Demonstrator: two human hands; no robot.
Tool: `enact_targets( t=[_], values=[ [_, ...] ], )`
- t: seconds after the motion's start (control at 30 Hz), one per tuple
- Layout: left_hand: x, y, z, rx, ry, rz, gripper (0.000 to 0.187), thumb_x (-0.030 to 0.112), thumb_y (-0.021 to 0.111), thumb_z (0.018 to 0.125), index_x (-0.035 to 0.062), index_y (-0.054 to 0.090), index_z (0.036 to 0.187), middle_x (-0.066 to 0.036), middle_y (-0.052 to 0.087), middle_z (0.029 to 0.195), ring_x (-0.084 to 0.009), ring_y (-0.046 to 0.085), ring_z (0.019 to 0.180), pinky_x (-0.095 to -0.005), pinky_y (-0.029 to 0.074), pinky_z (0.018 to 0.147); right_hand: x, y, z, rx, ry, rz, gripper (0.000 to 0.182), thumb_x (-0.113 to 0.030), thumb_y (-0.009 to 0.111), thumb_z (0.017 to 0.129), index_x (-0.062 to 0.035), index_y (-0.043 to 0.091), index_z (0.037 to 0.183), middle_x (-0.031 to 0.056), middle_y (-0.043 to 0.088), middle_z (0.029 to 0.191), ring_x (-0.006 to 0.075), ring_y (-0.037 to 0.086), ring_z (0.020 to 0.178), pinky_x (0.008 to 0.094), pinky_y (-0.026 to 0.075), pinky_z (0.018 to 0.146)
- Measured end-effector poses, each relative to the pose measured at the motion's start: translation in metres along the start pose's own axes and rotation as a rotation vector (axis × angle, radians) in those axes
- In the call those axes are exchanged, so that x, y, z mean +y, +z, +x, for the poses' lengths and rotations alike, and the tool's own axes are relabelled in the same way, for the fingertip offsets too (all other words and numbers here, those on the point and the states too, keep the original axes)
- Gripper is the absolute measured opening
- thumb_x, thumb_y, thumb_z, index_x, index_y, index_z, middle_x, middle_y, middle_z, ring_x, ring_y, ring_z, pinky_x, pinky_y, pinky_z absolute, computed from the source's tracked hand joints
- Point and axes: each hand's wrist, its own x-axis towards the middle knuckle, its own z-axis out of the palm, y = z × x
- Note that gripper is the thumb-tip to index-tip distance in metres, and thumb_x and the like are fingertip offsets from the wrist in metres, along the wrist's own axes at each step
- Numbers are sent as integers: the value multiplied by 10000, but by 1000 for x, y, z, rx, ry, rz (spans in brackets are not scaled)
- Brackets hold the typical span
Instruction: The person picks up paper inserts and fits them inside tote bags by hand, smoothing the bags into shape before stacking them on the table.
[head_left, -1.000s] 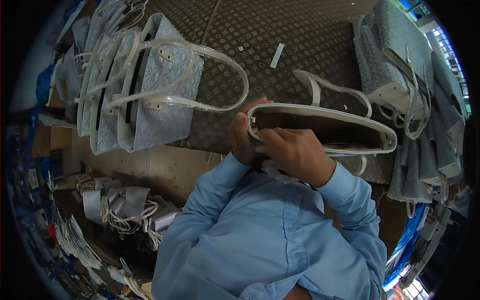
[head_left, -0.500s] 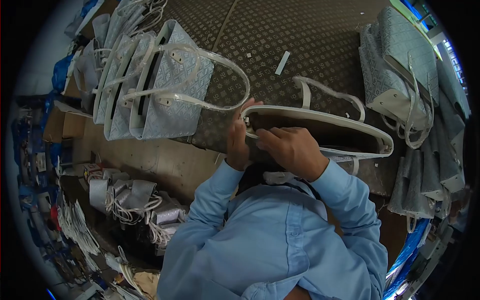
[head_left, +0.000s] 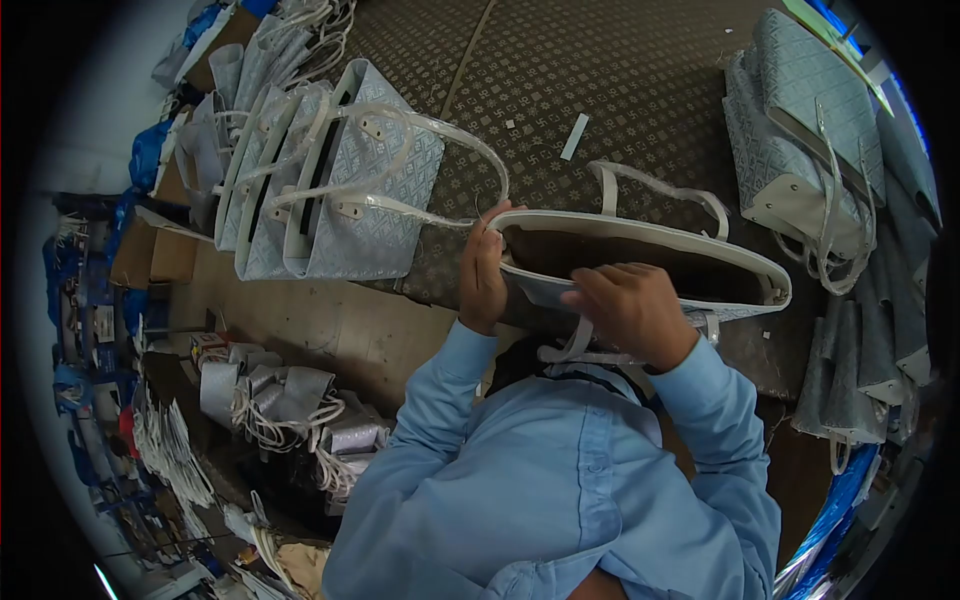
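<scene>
A pale silver-grey patterned handbag [head_left: 745, 257] stands on the table in front of me, its dark inside facing up. My left hand [head_left: 482, 280] grips its left end, fingers along the outside by the rim corner. Over the near rim, my right hand [head_left: 640, 312] is curled with its fingertips together at the opening; whatever they may hold is hidden. One plastic-wrapped handle [head_left: 680, 190] rises behind the far rim. The near handle [head_left: 570, 350] hangs toward my body, partly behind my right hand.
Several similar handbags [head_left: 390, 200] stand at the left, their handles reaching toward my left hand. More bags [head_left: 790, 150] are stacked at the right. A pale strip [head_left: 575, 136] lies on the patterned table covering [head_left: 540, 60]. Bundled bag parts [head_left: 275, 400] sit lower left.
My right hand has moved right, away from the bag's left corner, along the near rim. My left hand stays at the bag's left end. The view has shifted slightly.
</scene>
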Motion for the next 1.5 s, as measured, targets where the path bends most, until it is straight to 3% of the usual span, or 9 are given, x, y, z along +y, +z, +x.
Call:
enact_targets(
  t=[0.23,0.3,0.33,0.43,0.6,0.77,0.97,1.1,1.5],
  values=[
    [21,13,-14,6,140,324,625,263,569,899,-33,322,1391,-184,431,1364,-223,480,1178,-327,386,987,40,-81,-92,94,390,-75,519,-355,703,785,-22,597,1170,178,624,1133,330,620,1040,388,513,853],
    [12,16,-11,62,31,91,650,254,622,860,-29,345,1376,-169,449,1325,-196,492,1128,-313,410,940,55,-99,-102,253,351,-551,776,-375,765,714,-49,460,1348,186,486,1348,330,488,1243,417,418,1006],
    [8,16,-8,60,37,86,650,254,622,860,-29,345,1376,-169,449,1325,-196,492,1128,-313,410,940,70,-98,-115,254,408,-366,967,-405,809,632,-62,357,1416,175,392,1434,313,401,1319,434,343,1071],
    [2,22,1,216,67,1,481,206,602,863,-3,455,1271,-111,539,1153,-152,525,975,-273,433,837,92,-95,-134,310,530,76,997,-426,812,620,-56,345,1420,177,406,1426,307,422,1302,429,367,1056],
    [-23,8,56,228,170,183,222,162,522,935,-3,597,1064,-72,595,1069,-128,552,876,-268,452,756,85,-97,-149,257,657,121,690,-208,879,566,-8,554,1141,107,622,1071,228,613,973,355,486,835],
    [49,-5,75,-467,479,716,457,374,688,845,3,592,1093,-134,599,1120,-285,600,979,-356,477,835,84,-112,-162,298,646,270,655,-199,866,597,-17,554,1143,126,624,1057,240,620,952,354,490,827],
    [60,-8,119,-959,207,950,450,218,805,672,8,613,1022,-154,636,998,-318,628,907,-380,494,772,90,-117,-150,172,646,284,567,-213,847,637,-26,570,1094,128,635,969,277,633,898,358,503,760],
    [45,-11,118,-960,231,791,320,177,783,704,2,644,932,-128,658,874,-276,645,777,-356,502,677,96,-105,-159,192,524,227,435,-265,809,686,-22,615,990,117,633,888,302,634,827,361,506,693],
    [47,-26,115,-951,372,811,318,204,718,789,8,661,1032,-153,668,989,-310,642,892,-370,511,777,95,-107,-154,185,594,135,311,-198,784,710,4,648,904,116,651,852,286,649,768,350,520,645]
  ],
)
